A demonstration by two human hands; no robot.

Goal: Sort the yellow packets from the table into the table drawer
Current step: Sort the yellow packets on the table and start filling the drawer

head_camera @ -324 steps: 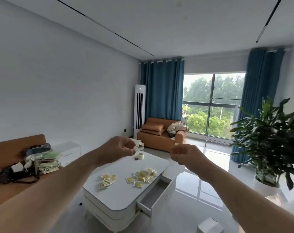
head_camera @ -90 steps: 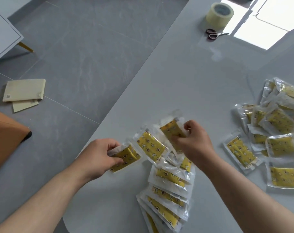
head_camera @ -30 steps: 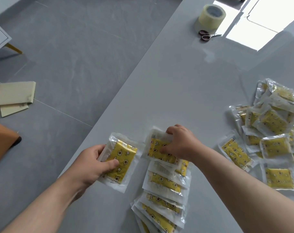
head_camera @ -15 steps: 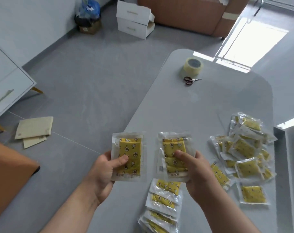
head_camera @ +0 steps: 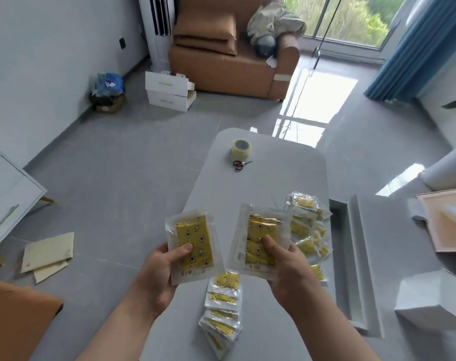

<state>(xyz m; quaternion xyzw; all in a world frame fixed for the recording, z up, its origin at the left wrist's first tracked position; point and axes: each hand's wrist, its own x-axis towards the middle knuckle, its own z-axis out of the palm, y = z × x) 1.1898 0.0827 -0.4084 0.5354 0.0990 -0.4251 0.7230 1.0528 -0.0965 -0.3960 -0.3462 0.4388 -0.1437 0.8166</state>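
My left hand (head_camera: pixel 160 272) holds one yellow packet (head_camera: pixel 194 242) in clear wrap upright above the white table (head_camera: pixel 271 178), thumb on its front. My right hand (head_camera: pixel 286 261) grips a second yellow packet (head_camera: pixel 260 239) beside it, perhaps with another behind. Below them a fanned row of yellow packets (head_camera: pixel 221 306) lies on the table. A loose heap of more packets (head_camera: pixel 306 225) sits at the table's right edge. The open drawer (head_camera: pixel 352 259) juts out on the right and looks bare inside.
A tape roll (head_camera: pixel 241 149) and small scissors (head_camera: pixel 241 164) lie at the table's far end. A white box (head_camera: pixel 432 298) and a pink-lined tray (head_camera: pixel 445 222) stand right of the drawer. Envelopes (head_camera: pixel 48 252) lie on the grey floor at left, near an orange cushion (head_camera: pixel 16 321).
Both hands have lifted their packets off the table and hold them upright side by side. My view has tilted up, bringing the drawer and the sofa into sight.
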